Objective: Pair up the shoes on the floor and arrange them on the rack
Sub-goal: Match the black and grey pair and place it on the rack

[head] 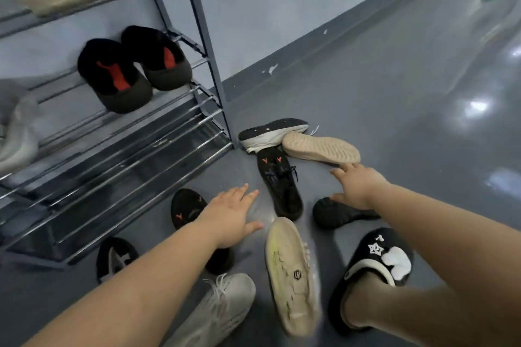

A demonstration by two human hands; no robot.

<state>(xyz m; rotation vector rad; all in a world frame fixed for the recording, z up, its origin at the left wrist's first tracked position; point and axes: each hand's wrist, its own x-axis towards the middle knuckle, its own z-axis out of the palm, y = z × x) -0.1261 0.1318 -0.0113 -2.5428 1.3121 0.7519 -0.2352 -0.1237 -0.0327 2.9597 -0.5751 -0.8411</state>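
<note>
Both hands reaching over loose shoes on the floor, nothing held.

My left hand (pixel 229 214), fingers spread, hovers left of the black laced sneaker (pixel 280 180), lying lengthwise away from me; right hand (pixel 356 187), fingers apart, nears the tan upturned shoe (pixel 321 148).

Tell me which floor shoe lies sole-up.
The beige shoe by the rack's foot, past the right hand: its ribbed tan sole faces up. The other beige shoe shows its laces.
</note>
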